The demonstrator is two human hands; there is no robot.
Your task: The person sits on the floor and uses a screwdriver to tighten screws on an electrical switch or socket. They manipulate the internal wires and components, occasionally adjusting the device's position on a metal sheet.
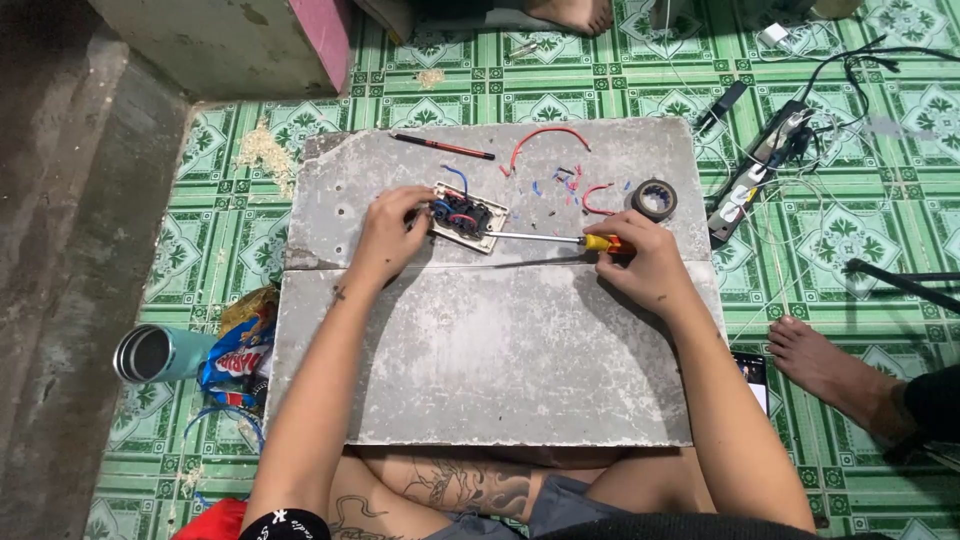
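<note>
A white switch plate (467, 217) lies back-up on a grey board (480, 350), with red and blue wires at its terminals. My left hand (390, 232) holds the plate's left side steady. My right hand (640, 258) grips the yellow and red handle of a screwdriver (545, 238). Its long shaft points left, and the tip rests at the plate's right edge.
On the board's far side lie a roll of black tape (655, 199), a red pencil (442, 147), a curved red wire (545, 137) and several wire scraps. A power strip (755, 170) with cables, a metal cup (160, 353), a phone (755, 378) and another person's foot (825, 365) are on the green tiled floor.
</note>
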